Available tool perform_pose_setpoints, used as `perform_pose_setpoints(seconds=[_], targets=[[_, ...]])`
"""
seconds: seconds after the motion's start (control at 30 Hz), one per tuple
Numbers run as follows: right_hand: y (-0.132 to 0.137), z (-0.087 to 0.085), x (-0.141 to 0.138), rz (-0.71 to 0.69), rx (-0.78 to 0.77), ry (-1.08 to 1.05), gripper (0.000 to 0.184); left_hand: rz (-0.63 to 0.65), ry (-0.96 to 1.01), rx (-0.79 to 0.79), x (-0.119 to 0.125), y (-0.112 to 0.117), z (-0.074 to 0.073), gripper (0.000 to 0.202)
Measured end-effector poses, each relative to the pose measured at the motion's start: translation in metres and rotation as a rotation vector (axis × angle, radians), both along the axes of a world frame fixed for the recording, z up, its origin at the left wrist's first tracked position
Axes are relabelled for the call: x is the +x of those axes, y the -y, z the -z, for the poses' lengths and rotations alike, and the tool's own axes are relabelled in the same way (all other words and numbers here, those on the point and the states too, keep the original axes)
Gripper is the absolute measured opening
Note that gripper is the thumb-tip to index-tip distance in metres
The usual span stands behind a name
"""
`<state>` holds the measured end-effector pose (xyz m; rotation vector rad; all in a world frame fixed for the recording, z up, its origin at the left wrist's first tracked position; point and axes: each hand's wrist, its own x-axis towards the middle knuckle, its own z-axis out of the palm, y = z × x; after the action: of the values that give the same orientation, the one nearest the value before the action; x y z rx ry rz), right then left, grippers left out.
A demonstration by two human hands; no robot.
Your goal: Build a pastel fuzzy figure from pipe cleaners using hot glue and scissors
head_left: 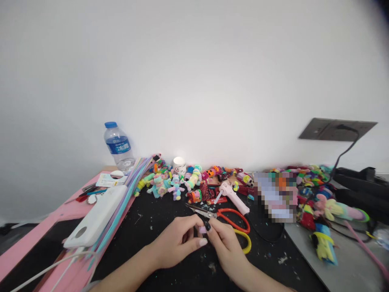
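Observation:
My left hand [179,237] and my right hand [223,241] meet over the black work surface [170,271]. Between their fingertips is a small lilac piece [202,230], pinched from both sides and mostly covered by the fingers. Its exact kind is too small to make out. Just beyond my right hand lies a pair of scissors [234,217] with one orange and one yellow handle, blades pointing left. Behind the scissors rests a pale pink glue gun [235,198], its nozzle toward the left.
Several fuzzy pipe-cleaner figures [176,188] line the wall around a paper cup [179,165]. At left are a bundle of pastel pipe cleaners [121,215], a white power bank [95,217] with cables and a water bottle [119,148]. More figures [325,243] sit on a grey surface at right.

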<state>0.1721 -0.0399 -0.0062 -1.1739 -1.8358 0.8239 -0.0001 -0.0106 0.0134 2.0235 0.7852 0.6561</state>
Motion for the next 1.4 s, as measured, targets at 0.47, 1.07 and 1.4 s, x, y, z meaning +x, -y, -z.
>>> perform_pose_setpoints(seconds=[0.47,1.07,1.4], targets=[[0.008,0.000,-0.002,-0.102,0.123,-0.010,0.030,0.010,0.334,-0.563,0.014,0.005,0.013,0.039],[0.001,-0.002,0.000,-0.044,0.019,-0.027,0.031,-0.033,0.360,-0.531,0.017,0.004,0.011,0.030],[-0.001,0.007,0.000,-0.017,0.189,0.124,0.026,-0.060,0.478,-0.674,0.023,0.014,0.016,0.030]])
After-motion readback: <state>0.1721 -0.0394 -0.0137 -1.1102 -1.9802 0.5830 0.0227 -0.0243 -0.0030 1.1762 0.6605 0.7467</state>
